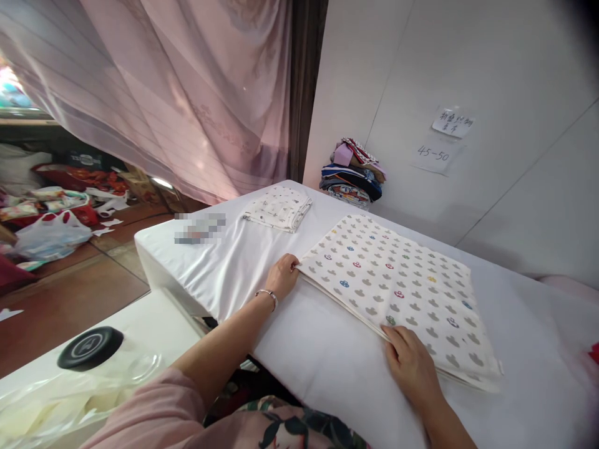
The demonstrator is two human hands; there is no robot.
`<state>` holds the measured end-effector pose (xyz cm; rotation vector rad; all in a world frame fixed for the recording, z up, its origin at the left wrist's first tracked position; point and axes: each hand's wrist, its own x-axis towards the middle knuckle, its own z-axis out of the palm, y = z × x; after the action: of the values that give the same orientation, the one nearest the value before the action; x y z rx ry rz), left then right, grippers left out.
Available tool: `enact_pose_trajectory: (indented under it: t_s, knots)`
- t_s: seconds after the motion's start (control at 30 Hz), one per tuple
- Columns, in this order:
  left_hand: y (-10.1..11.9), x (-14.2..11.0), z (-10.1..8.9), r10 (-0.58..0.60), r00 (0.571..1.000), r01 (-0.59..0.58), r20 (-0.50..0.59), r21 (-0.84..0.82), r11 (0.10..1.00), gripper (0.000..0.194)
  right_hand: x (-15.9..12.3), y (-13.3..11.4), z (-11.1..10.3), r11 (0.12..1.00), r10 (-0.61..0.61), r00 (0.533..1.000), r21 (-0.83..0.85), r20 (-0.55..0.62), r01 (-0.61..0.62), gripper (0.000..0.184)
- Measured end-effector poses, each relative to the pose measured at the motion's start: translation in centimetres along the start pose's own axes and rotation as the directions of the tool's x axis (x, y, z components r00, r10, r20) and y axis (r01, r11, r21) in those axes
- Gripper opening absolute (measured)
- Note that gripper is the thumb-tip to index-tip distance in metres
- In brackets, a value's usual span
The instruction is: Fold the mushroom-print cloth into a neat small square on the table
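Observation:
A white cloth printed with grey shapes and small coloured motifs lies folded flat in layers on the white-covered table. At its near left corner, my left hand pinches the edge between thumb and fingers. Farther right along the near edge, my right hand grips the layers, with fingers on top and the thumb lower down. Beyond my left hand sits a smaller folded cloth, white with a fine dark print; neither hand touches it.
Against the wall stands a pile of folded fabrics. Two paper notes are stuck on the wall. A pink curtain hangs at the left. A lower white surface holds a black round lid and a clear plastic bag. Bags crowd the floor.

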<state>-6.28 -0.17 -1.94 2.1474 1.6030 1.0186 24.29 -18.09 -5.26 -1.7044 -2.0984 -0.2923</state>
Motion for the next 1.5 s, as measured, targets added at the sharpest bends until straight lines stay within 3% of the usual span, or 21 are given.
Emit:
enact_pose_trajectory:
  t_s: [0.37, 0.6, 0.77, 0.97, 1.1, 1.23, 1.4, 1.5]
  knots:
    - [0.1, 0.0, -0.1, -0.036, 0.999, 0.035, -0.027, -0.027, 0.999, 0.008, 0.1, 0.0, 0.0, 1.000, 0.006, 1.000, 0.006, -0.005, -0.006, 0.026]
    - [0.2, 0.1, -0.3, -0.161, 0.987, 0.160, 0.014, 0.048, 0.986, 0.002, 0.1, 0.1, 0.1, 1.000, 0.009, 1.000, 0.021, 0.007, -0.009, 0.025]
    - [0.4, 0.1, -0.4, -0.159, 0.987, 0.156, 0.011, 0.138, 0.978, 0.005, 0.3, -0.2, -0.3, 1.000, -0.008, 1.000, 0.021, -0.007, 0.008, 0.024]
    - [0.4, 0.2, -0.5, -0.154, 0.981, 0.119, 0.119, 0.261, 0.958, 0.011, 0.5, -0.5, -0.6, 1.000, 0.018, 1.000, 0.013, 0.024, -0.018, 0.024]
    - [0.5, 0.4, -0.7, -0.124, 0.991, 0.104, 0.056, 0.279, 0.955, 0.013, 0.5, -0.5, -0.6, 1.000, 0.003, 0.999, 0.017, 0.036, -0.004, 0.023]
    - [0.5, 0.6, -0.7, -0.171, 0.973, 0.110, 0.157, 0.335, 0.936, 0.013, 0.7, -0.7, -0.7, 1.000, 0.018, 0.999, 0.021, 0.041, -0.019, 0.023]
    - [0.2, 0.7, -1.3, -0.203, 0.957, 0.127, 0.208, 0.329, 0.936, 0.017, 0.9, -0.9, -0.8, 0.999, 0.040, 0.999, 0.025, 0.037, -0.041, 0.022]
    - [1.0, 0.9, -2.1, -0.089, 0.968, 0.017, 0.236, 0.290, 0.957, 0.027, 1.1, -1.1, -0.8, 0.998, 0.049, 0.999, 0.030, 0.014, -0.049, 0.023]
